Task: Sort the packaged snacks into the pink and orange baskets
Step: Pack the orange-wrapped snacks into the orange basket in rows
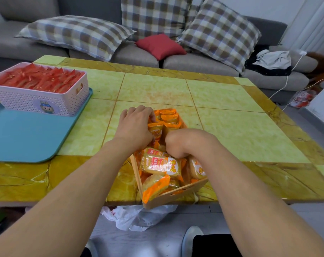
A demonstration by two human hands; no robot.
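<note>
Orange basket (177,194) sat at near table (231,127) edge, long axis running near-to-far, far end tilted slightly left, near end overhanging edge. Orange-wrapped snack packs (162,165) filled it, lying jumbled, some flat, some on edge.

Left hand (137,125) rested on far packs, fingers curled over them. Right hand (177,143) dug in mid-basket, fingers hidden; grip could not be told.

Judged: packs light, film slippery, cake inside soft and crushable; take by sealed ends, gently.

Pink basket (36,101) of red packets (38,78) stood far left on blue tray (27,138).
</note>
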